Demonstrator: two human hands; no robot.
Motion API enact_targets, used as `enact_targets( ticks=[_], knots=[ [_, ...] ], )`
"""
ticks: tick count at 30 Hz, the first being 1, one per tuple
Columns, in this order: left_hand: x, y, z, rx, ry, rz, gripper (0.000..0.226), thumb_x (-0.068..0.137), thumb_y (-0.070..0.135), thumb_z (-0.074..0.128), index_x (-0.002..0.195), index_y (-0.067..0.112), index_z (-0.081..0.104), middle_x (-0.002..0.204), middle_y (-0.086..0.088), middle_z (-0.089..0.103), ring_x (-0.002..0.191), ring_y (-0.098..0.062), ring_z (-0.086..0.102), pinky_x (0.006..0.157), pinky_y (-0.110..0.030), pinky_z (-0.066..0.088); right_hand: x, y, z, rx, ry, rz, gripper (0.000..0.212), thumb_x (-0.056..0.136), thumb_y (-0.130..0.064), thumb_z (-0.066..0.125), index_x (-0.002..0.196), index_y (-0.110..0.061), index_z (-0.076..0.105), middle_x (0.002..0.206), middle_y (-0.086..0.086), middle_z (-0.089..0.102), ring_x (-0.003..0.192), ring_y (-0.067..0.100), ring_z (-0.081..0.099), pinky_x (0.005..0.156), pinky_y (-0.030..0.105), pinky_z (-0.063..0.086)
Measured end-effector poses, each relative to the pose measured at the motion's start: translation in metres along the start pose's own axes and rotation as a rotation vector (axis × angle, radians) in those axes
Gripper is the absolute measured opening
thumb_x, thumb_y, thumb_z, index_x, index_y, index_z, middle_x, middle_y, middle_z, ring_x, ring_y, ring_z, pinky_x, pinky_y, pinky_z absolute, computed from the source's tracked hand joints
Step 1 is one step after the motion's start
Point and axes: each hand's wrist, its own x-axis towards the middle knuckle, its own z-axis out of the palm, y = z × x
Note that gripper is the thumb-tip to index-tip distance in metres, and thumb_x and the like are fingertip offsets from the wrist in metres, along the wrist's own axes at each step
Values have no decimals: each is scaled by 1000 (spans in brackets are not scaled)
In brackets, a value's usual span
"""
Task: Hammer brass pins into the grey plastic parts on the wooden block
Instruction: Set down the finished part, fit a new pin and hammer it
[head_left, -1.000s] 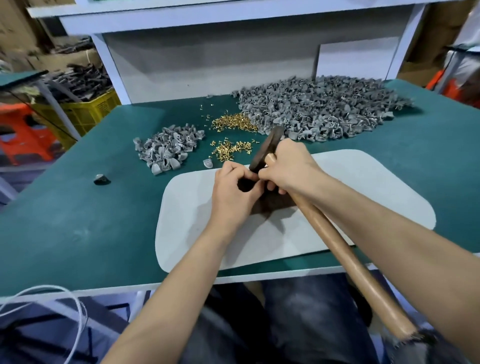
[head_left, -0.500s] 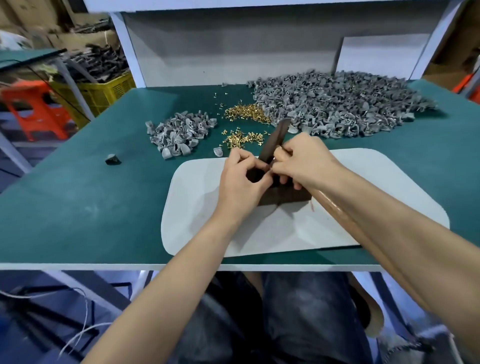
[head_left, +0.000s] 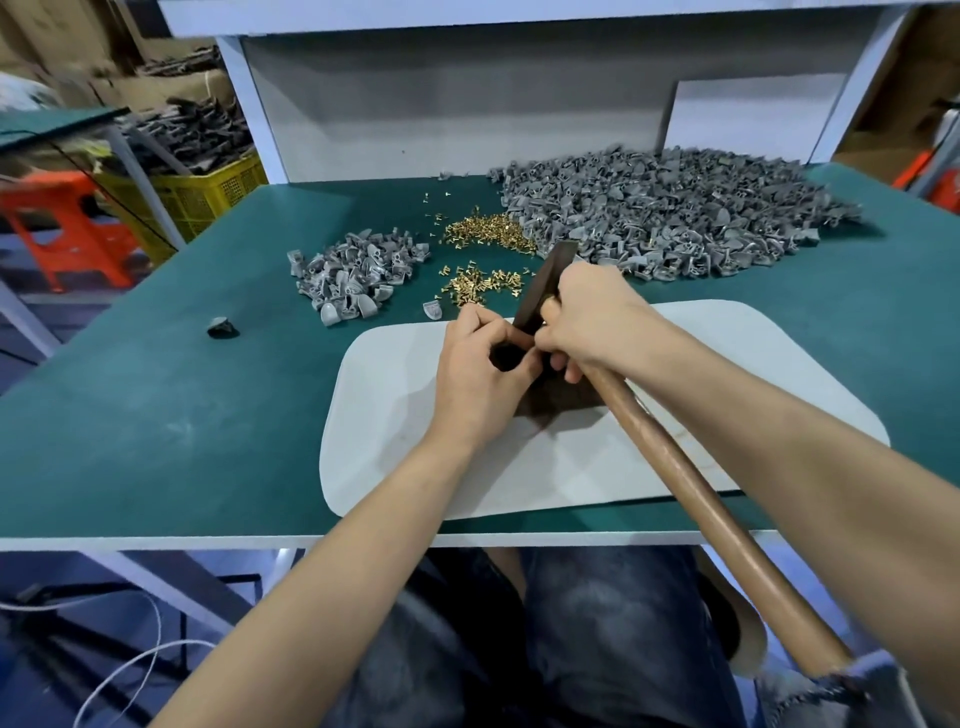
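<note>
Green covering lines the counter (head_left: 156, 415), with a grey back panel (head_left: 441, 104) behind it and a white mat (head_left: 395, 415) near the front edge. On the mat sits the dark wooden block (head_left: 556, 395), mostly hidden by both hands. The left hand (head_left: 483, 374) has its fingers curled, pinching a small dark piece (head_left: 506, 356) on top of the block; what it is cannot be told. The right hand (head_left: 587, 317) touches the left, fingers wrapped round the hammer (head_left: 675, 467) just below its dark head, the wooden handle slanting back past the counter edge. Beyond the mat lie two heaps of brass pins (head_left: 488, 231), a big pile of grey parts (head_left: 665, 213) to the right, a smaller pile (head_left: 353, 270) to the left, and one single grey part (head_left: 432, 309) just beside the mat.
</note>
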Motion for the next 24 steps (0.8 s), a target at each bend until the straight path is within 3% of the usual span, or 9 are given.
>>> enact_targets(
  ticks=[7, 17, 24],
  knots=[
    [0, -2, 1, -7, 8, 0, 11, 77, 6, 74, 73, 10, 64, 84, 3, 46, 92, -24, 50, 77, -27, 39, -1, 1, -3, 32, -27, 0, 18, 82, -6, 59, 65, -6, 54, 50, 6, 63, 33, 15, 57, 30, 15, 39],
    [0, -1, 1, -4, 13, 9, 14, 77, 3, 73, 71, 11, 62, 84, 2, 47, 92, -26, 50, 76, -25, 36, 5, 0, -5, 85, -41, 31, 11, 77, -2, 63, 69, -3, 56, 50, 10, 62, 35, 19, 55, 38, 24, 49],
    [0, 0, 2, -23, 11, -4, 18, 76, 4, 72, 69, 14, 59, 80, 12, 43, 93, -24, 49, 77, -21, 35, 10, 4, -1, 191, -51, 42, 5, 77, 0, 61, 74, 0, 58, 57, 16, 64, 43, 24, 58, 42, 29, 52]
  ],
)
